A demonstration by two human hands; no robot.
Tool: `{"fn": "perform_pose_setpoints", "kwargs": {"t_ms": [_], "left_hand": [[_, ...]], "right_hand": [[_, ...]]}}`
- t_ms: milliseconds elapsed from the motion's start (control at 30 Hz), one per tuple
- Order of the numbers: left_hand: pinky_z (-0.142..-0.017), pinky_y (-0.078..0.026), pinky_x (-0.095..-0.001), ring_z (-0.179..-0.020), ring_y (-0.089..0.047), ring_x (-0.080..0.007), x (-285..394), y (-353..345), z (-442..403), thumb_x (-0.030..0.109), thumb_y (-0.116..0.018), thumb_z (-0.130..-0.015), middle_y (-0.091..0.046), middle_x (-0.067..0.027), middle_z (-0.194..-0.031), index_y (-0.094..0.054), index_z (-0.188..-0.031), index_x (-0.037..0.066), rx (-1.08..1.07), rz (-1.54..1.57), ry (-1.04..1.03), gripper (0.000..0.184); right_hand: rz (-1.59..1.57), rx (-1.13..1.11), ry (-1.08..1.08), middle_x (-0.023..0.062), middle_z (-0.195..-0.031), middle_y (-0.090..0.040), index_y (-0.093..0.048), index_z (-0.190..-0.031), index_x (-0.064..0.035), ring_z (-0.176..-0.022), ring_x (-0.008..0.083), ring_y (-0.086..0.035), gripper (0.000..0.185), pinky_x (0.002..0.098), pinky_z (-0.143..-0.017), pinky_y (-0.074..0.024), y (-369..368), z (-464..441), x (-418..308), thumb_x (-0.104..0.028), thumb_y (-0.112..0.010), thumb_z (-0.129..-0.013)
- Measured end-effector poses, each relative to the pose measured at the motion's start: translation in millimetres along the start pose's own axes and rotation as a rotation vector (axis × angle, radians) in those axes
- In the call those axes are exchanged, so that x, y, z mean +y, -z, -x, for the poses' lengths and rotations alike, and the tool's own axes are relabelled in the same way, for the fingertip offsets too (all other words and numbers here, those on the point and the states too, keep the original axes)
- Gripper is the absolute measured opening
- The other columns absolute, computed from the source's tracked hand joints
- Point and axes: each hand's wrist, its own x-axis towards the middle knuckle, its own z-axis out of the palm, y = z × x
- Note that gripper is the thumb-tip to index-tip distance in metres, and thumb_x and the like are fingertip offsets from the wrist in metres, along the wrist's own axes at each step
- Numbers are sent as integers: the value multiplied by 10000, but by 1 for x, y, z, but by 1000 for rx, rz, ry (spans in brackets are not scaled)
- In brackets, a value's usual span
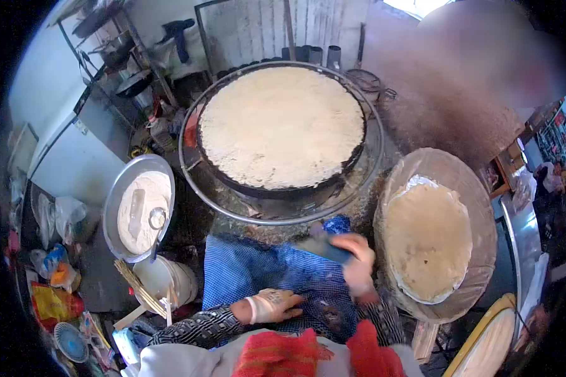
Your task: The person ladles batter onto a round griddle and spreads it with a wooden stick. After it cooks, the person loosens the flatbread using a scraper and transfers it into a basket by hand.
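My left hand, in a pale glove with bare fingertips, lies with its fingers stretched out on a blue checked cloth over my lap. My right hand is closed on a flat, dark teal object above the cloth; motion blurs it, so its kind is unclear. In front of both hands stands a large round griddle, ringed by a metal hoop. A broad, pale sheet of batter covers most of the griddle.
Left, a metal bowl holds pale batter and a ladle; below it stands a white bucket with sticks beside it. Right, a lined basket contains round flatbreads. A blurred person is at the far right.
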Motion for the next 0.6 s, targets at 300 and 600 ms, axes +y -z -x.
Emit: {"fn": "perform_pose_setpoints", "kwargs": {"t_ms": [300, 600], "left_hand": [[-851, -486, -448, -966, -589, -358, -148, 133, 112, 285, -638, -846, -615, -168, -1011, -600, -1072, 59, 518, -359, 441, 321], [-1168, -156, -488, -1396, -272, -333, -365, 242, 86, 146, -631, -754, -432, -139, -1409, -510, -1308, 67, 578, -966, 614, 573]], "right_hand": [[723, -30, 389, -34, -825, -611, -616, -803, -180, -850, 189, -582, 107, 405, -815, -379, -152, -115, 21, -143, -594, -705], [762, -75, 382, -57, -820, -612, -621, -778, -204, -822, 160, -577, 133, 396, -786, -370, -171, -116, 13, -165, -597, -653]]}}
